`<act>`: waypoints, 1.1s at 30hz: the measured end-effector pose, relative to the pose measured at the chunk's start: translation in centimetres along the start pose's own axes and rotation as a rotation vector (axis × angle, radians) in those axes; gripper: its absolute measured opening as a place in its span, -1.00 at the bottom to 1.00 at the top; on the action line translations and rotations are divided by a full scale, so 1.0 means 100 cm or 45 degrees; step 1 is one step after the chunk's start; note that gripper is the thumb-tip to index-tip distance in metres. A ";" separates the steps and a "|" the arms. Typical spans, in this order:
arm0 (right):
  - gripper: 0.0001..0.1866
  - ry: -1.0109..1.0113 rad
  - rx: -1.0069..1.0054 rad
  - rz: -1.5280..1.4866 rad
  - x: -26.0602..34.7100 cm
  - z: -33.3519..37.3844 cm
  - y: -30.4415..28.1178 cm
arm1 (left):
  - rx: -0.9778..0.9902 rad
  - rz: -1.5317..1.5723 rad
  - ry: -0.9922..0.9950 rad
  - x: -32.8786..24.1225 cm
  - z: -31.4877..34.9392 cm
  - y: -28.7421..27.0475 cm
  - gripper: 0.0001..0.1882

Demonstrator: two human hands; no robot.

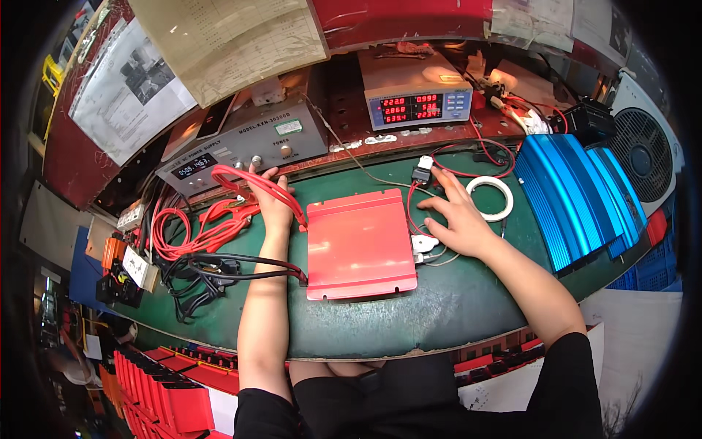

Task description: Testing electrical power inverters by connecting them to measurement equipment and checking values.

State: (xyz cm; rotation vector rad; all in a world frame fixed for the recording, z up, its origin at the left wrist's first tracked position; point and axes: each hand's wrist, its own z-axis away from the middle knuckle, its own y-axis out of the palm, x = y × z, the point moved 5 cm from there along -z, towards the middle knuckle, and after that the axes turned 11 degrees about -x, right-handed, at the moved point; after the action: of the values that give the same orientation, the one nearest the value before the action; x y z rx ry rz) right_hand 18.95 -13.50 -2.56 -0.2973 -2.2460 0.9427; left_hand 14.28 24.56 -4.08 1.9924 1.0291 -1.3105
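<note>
A flat red metal box [360, 245] lies on the green bench mat between my hands. Thick red cables [252, 175] and black cables [248, 266] run out of its left side. My left hand [272, 201] is raised by the red cables, its fingers apart, below the knobs of a grey power supply [252, 143]. A red cable loops across its fingers; whether they press on it I cannot tell. On the other side my right hand [461, 223] has its fingers spread, the fingertips close to a black connector with a white plug [422, 172]. White plugs [424, 245] sit at the box's right side.
A meter with red digits [417, 108] stands at the back. White tape roll [490, 199], blue finned housings [567, 201] and a fan [643, 150] are on the right. Coiled red leads with clamps [183, 230] and an orange-black device [117, 271] lie left. Red housings [168, 399] are below the bench.
</note>
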 end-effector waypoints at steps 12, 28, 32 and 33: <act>-0.67 0.004 0.012 0.005 -0.001 0.001 0.000 | 0.029 -0.030 0.028 0.000 0.002 0.000 -0.22; -0.66 -0.019 -0.001 0.003 0.002 -0.001 0.001 | -0.012 -0.021 0.025 0.006 -0.002 -0.003 -0.21; -0.66 -0.011 -0.004 0.018 0.000 0.000 -0.001 | 0.019 -0.011 0.055 -0.003 -0.002 0.002 -0.22; -0.66 -0.012 -0.009 0.008 0.000 -0.001 -0.001 | 0.015 -0.014 0.055 -0.002 -0.001 0.000 -0.22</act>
State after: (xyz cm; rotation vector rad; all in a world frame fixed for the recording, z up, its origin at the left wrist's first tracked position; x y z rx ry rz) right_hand 18.95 -13.50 -2.46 -0.3034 -2.2586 0.9417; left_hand 14.26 24.58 -3.86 2.0349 1.0558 -1.2872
